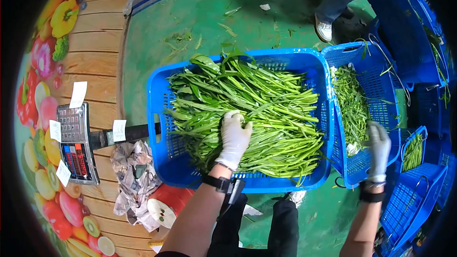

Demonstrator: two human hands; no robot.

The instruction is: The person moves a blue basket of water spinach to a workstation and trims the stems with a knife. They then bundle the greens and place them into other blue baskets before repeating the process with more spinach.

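Observation:
A blue plastic basket [154,162] in the middle of the head view holds a large heap of long-stemmed leafy greens [266,109]. My left hand [234,135], in a white glove, lies on the heap with its thumb apart from the fingers. It is open and the stems under it are loose. To the right, my right hand [378,147], also gloved, is over the near right side of a second blue basket [352,178]. Its fingers are stretched out, slightly blurred, and I see nothing in them. Cut, shorter greens [351,104] lie in that basket.
On the left, a digital scale [76,143] with paper slips sits by a wood-plank surface [100,76]. Crumpled newspaper [135,181] lies near the basket. Blue crates [404,200] crowd the right. Another person's shoe [323,28] stands on the green floor [204,14] with scattered leaves.

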